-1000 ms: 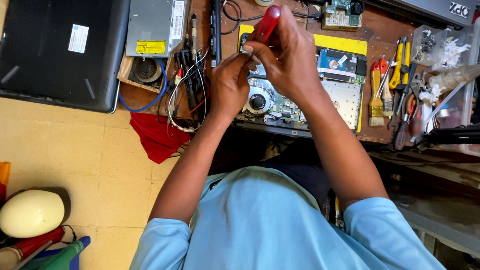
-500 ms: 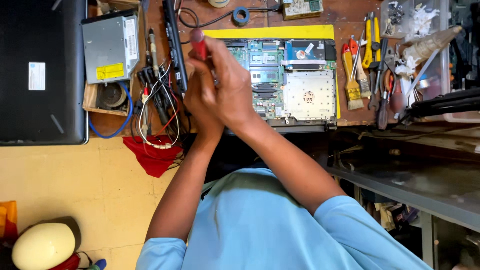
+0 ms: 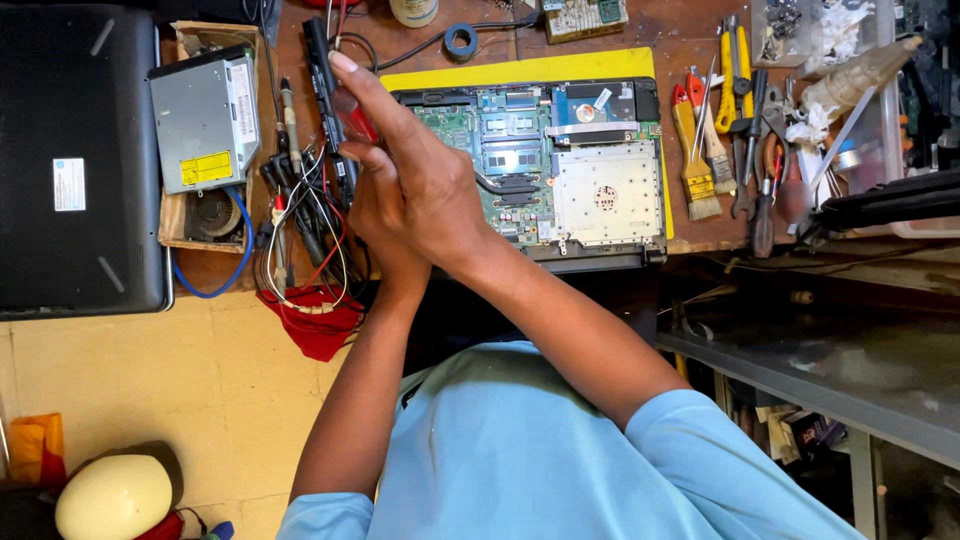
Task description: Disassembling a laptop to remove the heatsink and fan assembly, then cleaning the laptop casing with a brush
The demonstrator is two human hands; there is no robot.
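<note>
Head view: right hand (image 3: 425, 175) sits over the left hand (image 3: 375, 215), both above the bench's left-centre. Right fingers are wrapped around one red-handled tool (image 3: 357, 115) (only a sliver of handle shows). Left hand's fingers are hidden, so I cannot tell their state. One opened laptop (image 3: 560, 170) lies just right of the hands on one yellow mat (image 3: 500, 72). One paintbrush (image 3: 695, 150) lies to its right, one closed black laptop (image 3: 70, 150) far left.

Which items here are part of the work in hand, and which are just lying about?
In hand:
- right hand
- left hand
- red-handled tool
- opened laptop

Lying about:
- paintbrush
- tape roll
- optical drive
- closed black laptop
- red cloth
</note>
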